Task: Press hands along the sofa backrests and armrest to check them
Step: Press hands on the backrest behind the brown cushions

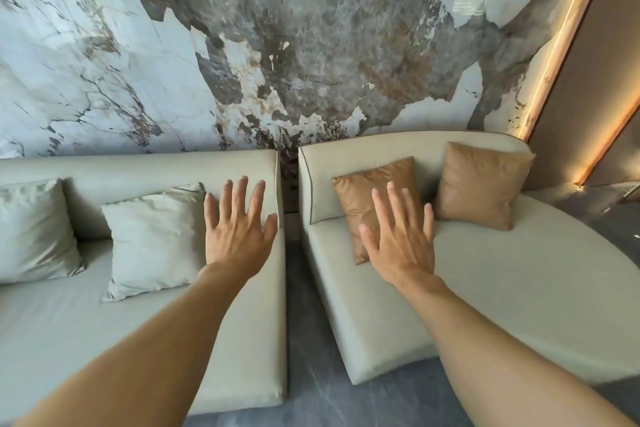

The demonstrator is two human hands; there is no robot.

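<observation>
Two pale cream sofa sections stand side by side against a marble wall, with a narrow gap between them. My left hand (239,229) reaches out, fingers spread, toward the right end of the left backrest (138,172). My right hand (401,239) is stretched out with fingers apart in front of a tan cushion (367,198) that leans on the right backrest (381,149). Both hands hold nothing. Whether either palm touches the upholstery I cannot tell. No armrest is clearly visible.
Two pale cushions (152,239) (34,229) lean on the left sofa. A second tan cushion (481,184) sits at the right backrest's far end. Grey floor (311,374) shows in the gap and in front. A lit wall strip (568,35) runs up at the right.
</observation>
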